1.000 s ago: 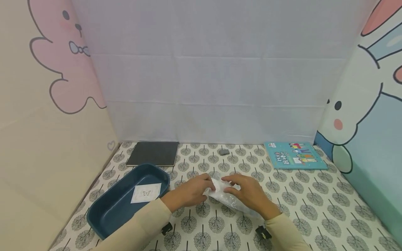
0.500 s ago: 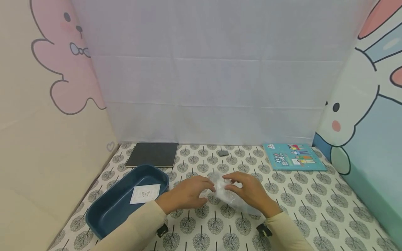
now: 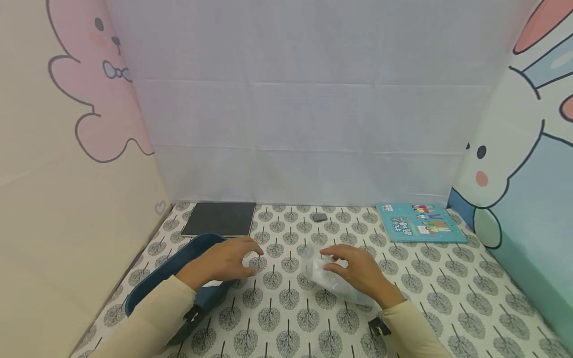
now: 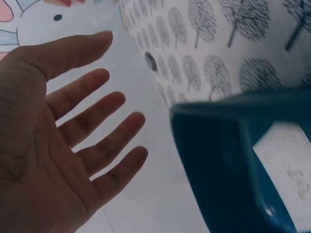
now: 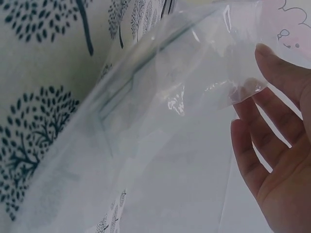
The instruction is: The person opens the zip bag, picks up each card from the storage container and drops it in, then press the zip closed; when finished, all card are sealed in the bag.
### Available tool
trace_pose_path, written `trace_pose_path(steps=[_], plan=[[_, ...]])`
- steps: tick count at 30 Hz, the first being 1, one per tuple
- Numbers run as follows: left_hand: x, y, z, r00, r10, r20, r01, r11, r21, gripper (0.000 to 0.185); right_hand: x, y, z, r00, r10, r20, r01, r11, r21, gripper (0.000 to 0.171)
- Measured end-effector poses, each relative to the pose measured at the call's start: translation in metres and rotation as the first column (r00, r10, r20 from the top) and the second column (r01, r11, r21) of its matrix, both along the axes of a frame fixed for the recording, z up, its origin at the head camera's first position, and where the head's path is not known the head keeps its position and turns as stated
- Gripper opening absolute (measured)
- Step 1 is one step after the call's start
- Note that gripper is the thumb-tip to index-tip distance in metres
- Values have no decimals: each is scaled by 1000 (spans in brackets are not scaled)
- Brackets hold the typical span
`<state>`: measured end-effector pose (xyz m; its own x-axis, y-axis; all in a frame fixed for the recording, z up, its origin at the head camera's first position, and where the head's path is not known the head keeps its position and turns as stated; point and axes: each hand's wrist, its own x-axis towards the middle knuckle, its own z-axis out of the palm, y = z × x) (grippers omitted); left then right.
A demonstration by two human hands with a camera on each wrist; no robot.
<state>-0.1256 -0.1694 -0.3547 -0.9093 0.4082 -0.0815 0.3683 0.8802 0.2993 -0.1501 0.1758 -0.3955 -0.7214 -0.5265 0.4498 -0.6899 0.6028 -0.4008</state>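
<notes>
My left hand (image 3: 226, 261) is over the right side of a dark blue plastic bin (image 3: 165, 278), its fingers spread and nothing in them. The left wrist view shows its bare palm beside the bin's wall (image 4: 194, 160). Inside the bin lies a white card with a butterfly print (image 4: 286, 165), mostly covered by my hand and sleeve in the head view. My right hand (image 3: 358, 268) holds a clear plastic bag (image 3: 333, 283) near its upper edge. In the right wrist view, fingertips (image 5: 250, 87) show through the film, with the thumb on the near side.
A black flat book or board (image 3: 219, 219) lies at the back left, and a turquoise picture book (image 3: 421, 222) at the back right. Between them is a small grey block (image 3: 320, 217). A tree-patterned cloth (image 3: 286, 318) covers the table, with cartoon-printed walls around it.
My left hand has let go of the plastic bag and moved left over the bin. My right hand has stayed nearly in place with the bag.
</notes>
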Motion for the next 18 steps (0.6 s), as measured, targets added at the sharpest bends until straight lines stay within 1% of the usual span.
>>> trace_pose_path(steps=[2,5,11,14,18], plan=[[2,-11,1,999,32,33,-32,999,3,39,0,0,0,1000,2,13,-2,1000,5,38],[6,-25,0,997,64,44,-64,998,-3,38,0,2,-1,999,1,34,-1,1000,10,37],[8,-47,-5,997,74,36,-74,997,-3,25,3,4,-3,999,-9,38,9,1000,8,37],[6,-54,-8,996,85,40,-84,996,-35,28,3,4,-2,1000,-15,26,14,1000,5,37],[2,-61,-11,991,114,74,-109,991,-75,35,2,4,-2,1000,-17,19,17,1000,10,38]])
